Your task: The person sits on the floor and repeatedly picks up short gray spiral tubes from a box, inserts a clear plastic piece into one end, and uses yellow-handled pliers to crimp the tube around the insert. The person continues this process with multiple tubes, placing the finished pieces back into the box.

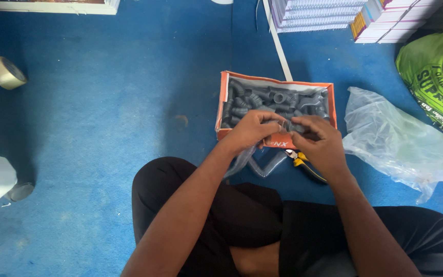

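Note:
An orange cardboard box (223, 100) lies open on the blue floor, filled with several grey plastic pipe fittings (278, 100). My left hand (252, 131) and my right hand (318, 142) meet at the box's near edge. Together they pinch a clear plastic bag (255, 163) that hangs down below them with grey fittings inside. Exactly which fingers hold the bag's mouth is hard to tell. Yellow-handled pliers (303, 164) lie on the floor just under my right hand.
A crumpled clear plastic bag (396, 138) lies to the right, beside a green sack (437, 77). A roll of tape (3, 73) sits at the far left. Stacks of notebooks (319, 13) line the back. My crossed legs (242, 225) fill the foreground.

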